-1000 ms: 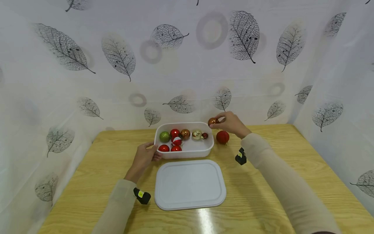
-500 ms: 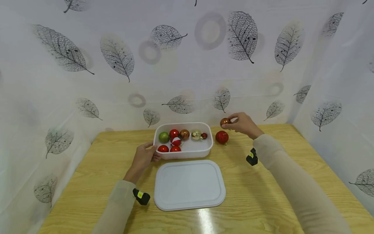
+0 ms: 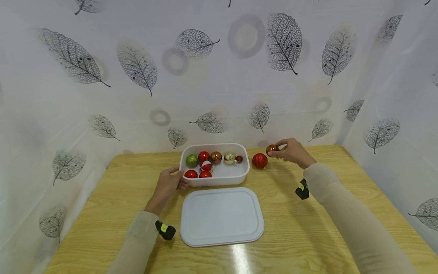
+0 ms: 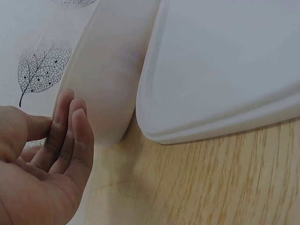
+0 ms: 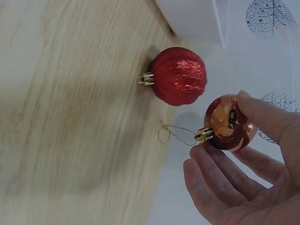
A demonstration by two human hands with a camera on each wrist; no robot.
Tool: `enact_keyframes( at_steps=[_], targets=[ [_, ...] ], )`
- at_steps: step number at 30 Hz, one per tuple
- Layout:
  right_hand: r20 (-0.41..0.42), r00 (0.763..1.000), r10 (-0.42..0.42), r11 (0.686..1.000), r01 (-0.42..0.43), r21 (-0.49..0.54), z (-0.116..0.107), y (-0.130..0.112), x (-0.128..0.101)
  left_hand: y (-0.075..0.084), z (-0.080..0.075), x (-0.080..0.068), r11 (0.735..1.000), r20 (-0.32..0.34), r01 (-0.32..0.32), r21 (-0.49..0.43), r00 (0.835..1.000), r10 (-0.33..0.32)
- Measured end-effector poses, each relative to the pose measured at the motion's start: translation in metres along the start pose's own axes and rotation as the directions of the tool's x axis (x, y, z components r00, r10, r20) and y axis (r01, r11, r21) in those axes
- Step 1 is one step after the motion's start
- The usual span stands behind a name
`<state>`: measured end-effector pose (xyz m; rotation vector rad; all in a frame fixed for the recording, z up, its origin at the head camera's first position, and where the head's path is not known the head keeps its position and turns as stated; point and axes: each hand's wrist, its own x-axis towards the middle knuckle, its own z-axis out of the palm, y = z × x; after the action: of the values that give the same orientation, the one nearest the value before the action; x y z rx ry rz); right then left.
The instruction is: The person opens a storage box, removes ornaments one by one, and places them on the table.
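Observation:
My right hand (image 3: 295,152) pinches a shiny copper Christmas bauble (image 5: 229,123) between thumb and fingers, its gold cap and string loop (image 5: 176,133) hanging free. The bauble is held above the table, right of a red glittery bauble (image 3: 260,161) that lies outside the box. With thumb at the rim and fingers along the outer wall, my left hand (image 3: 167,185) holds the left front corner of a white plastic box (image 3: 219,181). Inside the box lie a green bauble (image 3: 192,160), several red ones, a copper one (image 3: 216,157) and a pale gold one (image 3: 229,157).
A white lid (image 3: 222,217) lies flat on the wooden table (image 3: 291,236), just in front of the box. Behind the table's far edge hangs a white curtain (image 3: 212,83) printed with dark leaves.
My right hand has moved the copper bauble rightward from over the box's right rim, past the red bauble, and then lowered it slightly. The left hand stays at the box corner.

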<state>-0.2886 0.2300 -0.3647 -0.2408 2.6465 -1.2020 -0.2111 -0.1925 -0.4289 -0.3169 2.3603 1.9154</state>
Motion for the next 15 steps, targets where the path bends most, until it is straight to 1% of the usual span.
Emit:
enact_keyframes(
  at_steps=[8, 15],
  targets=[
    [-0.006, 1.0, 0.021, 1.0, -0.021, -0.02, 0.006, 0.019, -0.002, 0.0, 0.0, 0.0, 1.0, -0.003, -0.006, -0.023, 1.0, 0.006],
    [-0.02, 0.997, 0.071, 0.997, -0.071, -0.003, 0.012, 0.035, 0.001, -0.002, 0.0, 0.001, 1.0, 0.001, 0.001, -0.015, 1.0, -0.001]
  ],
)
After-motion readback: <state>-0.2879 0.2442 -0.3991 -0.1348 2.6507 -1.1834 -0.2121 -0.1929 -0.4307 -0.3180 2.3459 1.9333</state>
